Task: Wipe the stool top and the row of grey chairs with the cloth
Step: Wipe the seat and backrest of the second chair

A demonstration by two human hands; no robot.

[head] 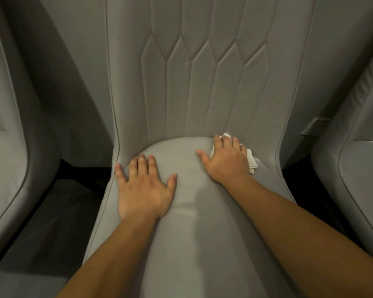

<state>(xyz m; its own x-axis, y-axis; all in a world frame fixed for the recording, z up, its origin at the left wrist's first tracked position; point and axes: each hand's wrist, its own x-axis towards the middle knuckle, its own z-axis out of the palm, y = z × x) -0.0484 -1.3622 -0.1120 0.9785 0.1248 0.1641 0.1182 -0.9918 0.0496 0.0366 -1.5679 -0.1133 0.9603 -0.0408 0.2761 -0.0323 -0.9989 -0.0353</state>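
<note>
A grey upholstered chair (187, 222) fills the middle of the view, its quilted backrest rising behind the seat. My right hand (226, 160) presses a folded white cloth (252, 161) flat on the rear right of the seat, near the backrest. The cloth shows only at my fingertips and beside my palm. My left hand (144, 188) lies flat with fingers spread on the seat's left edge and holds nothing. A faint damp streak runs down the seat between my arms. No stool is in view.
A second grey chair (7, 168) stands close on the left and a third (357, 179) on the right. Narrow dark gaps of floor (58, 222) separate the chairs.
</note>
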